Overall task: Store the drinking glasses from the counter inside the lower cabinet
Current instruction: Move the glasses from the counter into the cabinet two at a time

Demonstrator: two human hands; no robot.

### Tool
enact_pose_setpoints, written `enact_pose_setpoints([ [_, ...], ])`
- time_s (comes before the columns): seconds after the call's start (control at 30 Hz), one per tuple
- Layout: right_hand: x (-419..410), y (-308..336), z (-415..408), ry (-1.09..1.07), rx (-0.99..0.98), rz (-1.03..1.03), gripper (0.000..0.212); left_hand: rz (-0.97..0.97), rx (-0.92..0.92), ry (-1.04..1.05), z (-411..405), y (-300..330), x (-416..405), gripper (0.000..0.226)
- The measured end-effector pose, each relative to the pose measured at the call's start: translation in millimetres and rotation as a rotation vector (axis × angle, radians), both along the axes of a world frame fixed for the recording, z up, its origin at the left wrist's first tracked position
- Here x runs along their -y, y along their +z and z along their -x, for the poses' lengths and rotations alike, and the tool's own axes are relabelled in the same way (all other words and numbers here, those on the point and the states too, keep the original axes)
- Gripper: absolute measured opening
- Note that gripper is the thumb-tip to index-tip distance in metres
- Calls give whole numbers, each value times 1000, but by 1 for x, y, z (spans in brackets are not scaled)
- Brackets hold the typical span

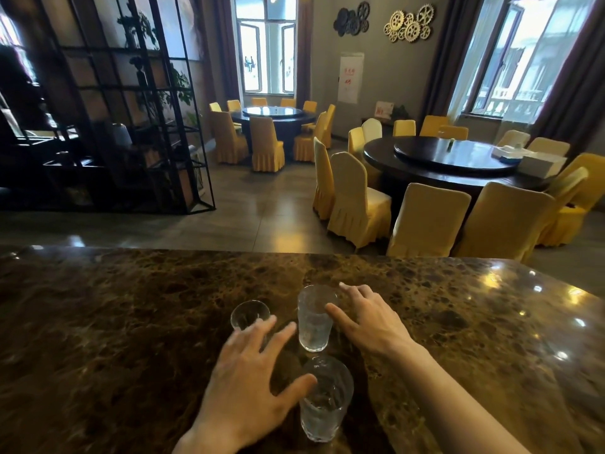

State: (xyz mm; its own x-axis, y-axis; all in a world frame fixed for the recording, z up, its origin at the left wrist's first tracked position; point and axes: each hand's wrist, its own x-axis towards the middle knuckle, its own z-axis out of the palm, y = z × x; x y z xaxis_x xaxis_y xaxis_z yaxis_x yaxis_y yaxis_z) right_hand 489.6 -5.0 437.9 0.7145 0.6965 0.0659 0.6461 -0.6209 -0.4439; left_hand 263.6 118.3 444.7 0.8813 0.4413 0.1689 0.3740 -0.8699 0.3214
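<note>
Three drinking glasses stand upright, mouths up, on the marble counter (131,322). Taking the middle glass (314,322) as reference: your right hand (370,319) lies just right of it, fingers spread, grasping nothing. Your left hand (252,381), likewise released, sits left, between the far-left glass (249,315) and the near glass (325,399).

Two bare forearms are seen from the lower edge of the head view, each ending in an ungloved hand, the left hand (252,381) and the right hand (370,317), with no sleeve, watch, ring or bracelet to be made out on either.
</note>
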Motion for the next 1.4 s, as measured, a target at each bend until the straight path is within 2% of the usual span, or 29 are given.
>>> enact_pose_setpoints([
  [0.2, 28, -14, 7, -102, 8, 97, 76, 1, -93, 103, 15, -15, -40, 93],
  [0.57, 40, 0, 23, -198, 42, 74, 71, 96, -140, 98, 47, -27, -66, 96],
  [0.87, -48, 48, 64, -55, 237, -21, 63, 182, -153, -27, 67, -22, -70, 105],
  [1.03, -116, 46, 89, 94, 210, 81, 73, 195, -186, -136, 71, -20, -71, 114],
  [1.23, -160, 14, 100, 240, 152, 305, 91, 82, -163, -300, 64, -28, -78, 81],
  [1.4, -173, -2, 94, 265, 125, 361, 85, 111, -114, -357, 60, -35, -82, 66],
])
